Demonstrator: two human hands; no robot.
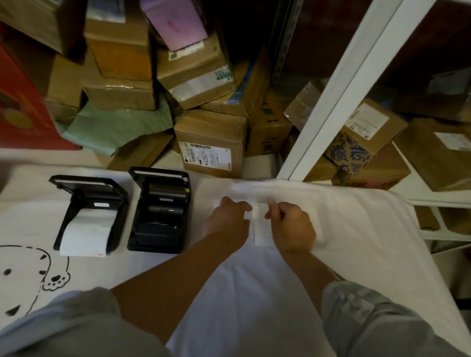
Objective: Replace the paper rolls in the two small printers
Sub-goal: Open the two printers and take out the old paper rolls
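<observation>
Cardboard boxes [209, 142] were heaped behind a white-covered table [363, 241]. Two black printers stood lids up: the left printer [87, 213] trailed paper toward the viewer, and the right printer [159, 211] sat just beside it. Right of that printer lay white paper [263, 229], pinched at its edges by left hand [227, 223] and right hand [290, 227].
</observation>
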